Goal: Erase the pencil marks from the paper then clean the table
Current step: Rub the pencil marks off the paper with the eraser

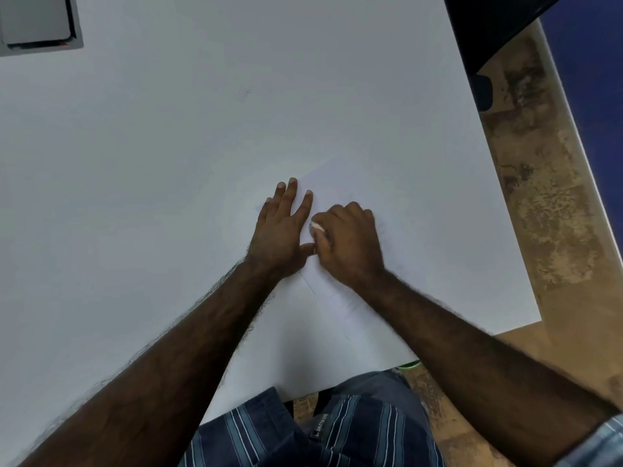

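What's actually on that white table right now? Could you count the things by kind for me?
Hands: 2, the left hand flat on the sheet, the right hand gripping the eraser
Paper sheets: 1
Eraser: 1
Grey box at the far corner: 1
Total: 5
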### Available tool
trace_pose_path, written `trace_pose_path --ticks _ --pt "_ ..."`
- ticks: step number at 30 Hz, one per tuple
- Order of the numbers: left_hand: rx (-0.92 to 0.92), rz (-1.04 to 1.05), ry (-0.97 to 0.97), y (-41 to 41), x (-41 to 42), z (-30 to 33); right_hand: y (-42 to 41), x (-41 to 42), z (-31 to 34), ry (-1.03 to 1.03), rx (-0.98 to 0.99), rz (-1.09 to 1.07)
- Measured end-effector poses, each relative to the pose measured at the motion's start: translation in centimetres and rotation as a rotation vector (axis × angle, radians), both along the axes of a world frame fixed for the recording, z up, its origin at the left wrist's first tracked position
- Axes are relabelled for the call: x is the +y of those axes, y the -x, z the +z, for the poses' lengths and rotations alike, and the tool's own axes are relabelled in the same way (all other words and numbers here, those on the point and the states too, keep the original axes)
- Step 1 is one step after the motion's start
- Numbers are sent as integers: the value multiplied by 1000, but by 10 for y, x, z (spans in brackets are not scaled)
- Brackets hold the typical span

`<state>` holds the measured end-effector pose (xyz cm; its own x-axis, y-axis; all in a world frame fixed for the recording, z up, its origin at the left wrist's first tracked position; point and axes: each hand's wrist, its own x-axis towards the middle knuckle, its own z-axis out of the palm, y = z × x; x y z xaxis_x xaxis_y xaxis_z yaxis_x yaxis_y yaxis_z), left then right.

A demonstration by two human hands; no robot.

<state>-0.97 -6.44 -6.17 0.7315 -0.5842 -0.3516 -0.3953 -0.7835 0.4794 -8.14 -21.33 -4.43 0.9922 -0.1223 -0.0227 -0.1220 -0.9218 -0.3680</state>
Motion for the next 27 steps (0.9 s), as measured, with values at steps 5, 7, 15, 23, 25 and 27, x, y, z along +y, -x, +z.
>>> trace_pose_path --ticks 5,7,15,23,25,27 --pt "31 -4 -3 -1 0 5 -22 -28 -5 104 -44 -87" --pt "41 1 -26 -1 -1 6 -35 -44 -1 93 -40 -206" --pt "48 -4 -44 0 -4 7 18 -13 1 17 16 109" --pt "69 -1 -98 -1 -8 11 -34 -62 -2 77 -27 -110" --pt "73 -4 -86 -1 -7 11 -26 -58 1 52 -29 -87" --pt "72 -15 -72 -2 -4 10 -5 -46 1 12 -34 21"
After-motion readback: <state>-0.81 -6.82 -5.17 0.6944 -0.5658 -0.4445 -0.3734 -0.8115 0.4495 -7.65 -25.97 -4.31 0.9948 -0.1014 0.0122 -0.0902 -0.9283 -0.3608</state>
